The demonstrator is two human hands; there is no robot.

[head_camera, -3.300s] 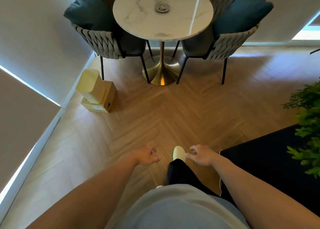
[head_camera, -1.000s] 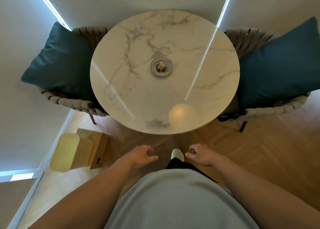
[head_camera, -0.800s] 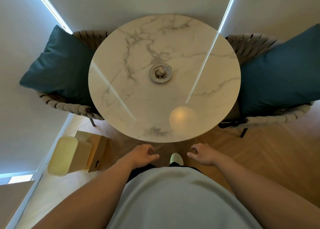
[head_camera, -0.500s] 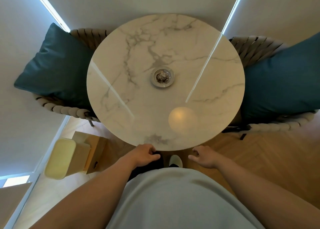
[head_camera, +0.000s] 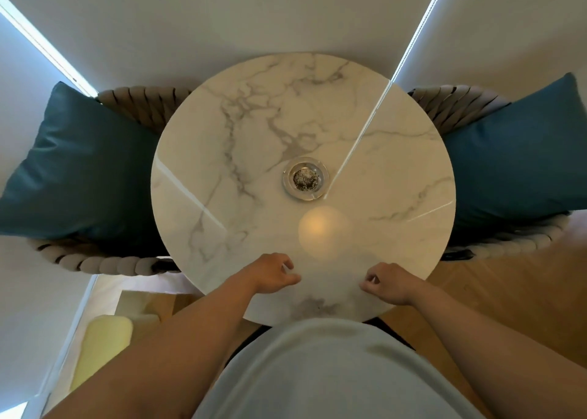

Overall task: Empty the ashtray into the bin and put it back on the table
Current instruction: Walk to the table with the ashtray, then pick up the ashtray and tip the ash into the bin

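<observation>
A round clear glass ashtray [head_camera: 305, 178] with dark ash in its bowl sits near the middle of the round white marble table [head_camera: 222, 152]. My left hand [head_camera: 272, 273] hovers over the table's near edge, fingers loosely curled, holding nothing. My right hand [head_camera: 390, 282] is beside it to the right, also loosely curled and empty. Both hands are well short of the ashtray. A pale yellow bin [head_camera: 101, 352] stands on the floor at the lower left, partly hidden by my left arm.
Two woven grey chairs flank the table, each with a teal cushion, one on the left [head_camera: 79, 171] and one on the right [head_camera: 514, 158]. A cardboard box [head_camera: 149, 304] sits beside the bin. White walls close in behind the table.
I have stepped up to the table. Both hands rose from in front of my body to over the table's near edge. The ashtray has not moved.
</observation>
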